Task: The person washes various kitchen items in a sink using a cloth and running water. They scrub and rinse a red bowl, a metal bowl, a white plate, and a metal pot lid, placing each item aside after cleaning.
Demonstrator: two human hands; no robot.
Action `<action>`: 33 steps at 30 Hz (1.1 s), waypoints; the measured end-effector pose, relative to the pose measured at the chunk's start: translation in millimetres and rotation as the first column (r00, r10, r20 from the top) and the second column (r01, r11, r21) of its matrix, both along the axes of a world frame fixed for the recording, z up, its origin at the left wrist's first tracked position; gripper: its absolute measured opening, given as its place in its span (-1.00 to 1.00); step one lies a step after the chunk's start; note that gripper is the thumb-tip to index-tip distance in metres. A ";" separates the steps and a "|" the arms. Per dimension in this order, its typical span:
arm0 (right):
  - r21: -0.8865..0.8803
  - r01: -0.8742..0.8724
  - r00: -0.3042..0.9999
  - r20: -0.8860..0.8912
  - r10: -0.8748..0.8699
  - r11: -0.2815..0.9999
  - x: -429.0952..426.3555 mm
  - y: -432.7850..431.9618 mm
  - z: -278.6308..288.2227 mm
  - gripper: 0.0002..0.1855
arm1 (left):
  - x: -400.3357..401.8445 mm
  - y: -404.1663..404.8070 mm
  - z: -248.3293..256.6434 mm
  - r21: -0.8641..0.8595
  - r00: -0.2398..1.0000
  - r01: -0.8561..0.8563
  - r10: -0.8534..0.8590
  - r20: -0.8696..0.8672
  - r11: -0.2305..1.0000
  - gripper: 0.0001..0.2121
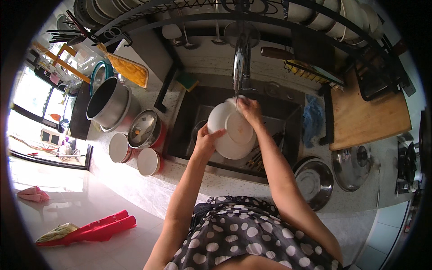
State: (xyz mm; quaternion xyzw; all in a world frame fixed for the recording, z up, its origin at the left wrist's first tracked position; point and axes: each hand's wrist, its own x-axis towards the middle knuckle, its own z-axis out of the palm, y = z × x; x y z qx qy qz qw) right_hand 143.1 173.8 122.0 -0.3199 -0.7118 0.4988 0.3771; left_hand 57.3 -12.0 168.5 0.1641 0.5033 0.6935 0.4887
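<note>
Over the dark sink (209, 165), my left hand (206, 140) grips the near left rim of a white plate (233, 148), whose underside with its foot ring faces up. At the plate's far edge, under the chrome faucet (240, 64), my right hand (249, 109) presses a small white cloth or sponge, partly hidden by the fingers, against the plate. Chopsticks (255, 160) lie in the sink below the plate, partly covered by my right forearm. Part of a round dark vessel (198, 130) shows behind my left hand.
Left of the sink stand stacked metal pots (108, 104), a steel bowl (145, 130) and white bowls (147, 162). On the right are a blue cloth (313, 119), a wooden board (368, 118), a steel basin (312, 182) and a pot lid (351, 168). A dish rack (202, 18) arches overhead.
</note>
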 end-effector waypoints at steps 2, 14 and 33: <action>-0.013 0.096 0.990 0.103 -0.095 0.995 10.4 -5.6 -19.3 -0.54 | -6.1 -4.5 -12.1 0.019 0.984 -0.154 0.151 0.089 0.988 -0.57; 0.111 0.191 0.981 -0.062 -0.185 0.975 50.5 -95.4 14.1 -0.73 | 5.7 78.6 -21.8 -0.220 0.968 -0.252 0.246 -0.055 0.942 -0.66; -0.129 -0.377 0.382 0.881 0.281 0.917 120.8 -115.5 -77.2 -0.63 | -25.9 124.6 64.8 -0.742 -0.002 0.371 -0.798 -0.602 0.559 -0.45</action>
